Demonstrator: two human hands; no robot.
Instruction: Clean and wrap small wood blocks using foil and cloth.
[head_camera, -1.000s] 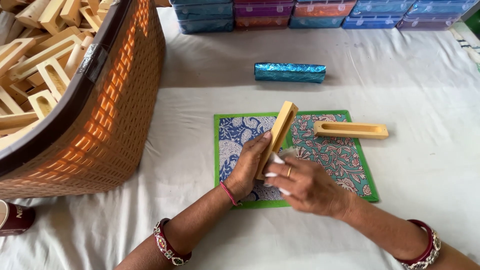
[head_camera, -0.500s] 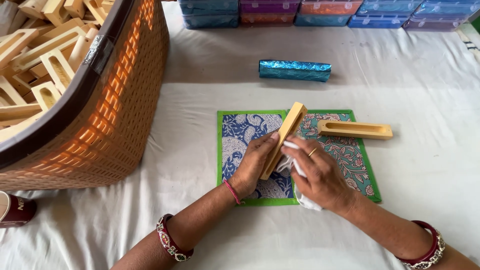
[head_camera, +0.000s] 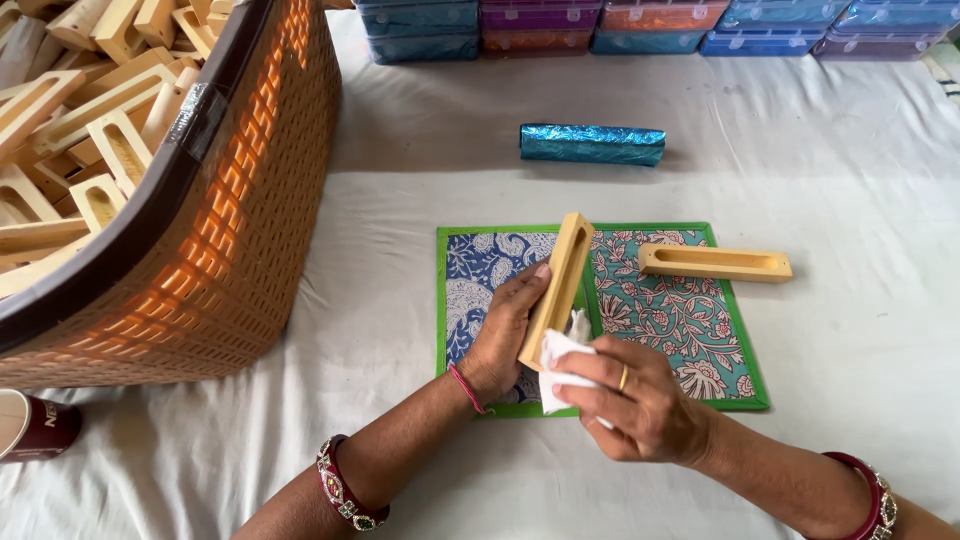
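Head view: wooden mould (head_camera: 558, 288), white cloth (head_camera: 560, 362)

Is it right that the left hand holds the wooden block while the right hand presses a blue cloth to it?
Not quite. In the head view the left hand holds the wooden block, but the cloth in the right hand is white, not blue.

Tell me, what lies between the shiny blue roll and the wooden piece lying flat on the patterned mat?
In the head view, only bare white cloth and the mat's green edge lie between the blue roll and the flat wooden piece.
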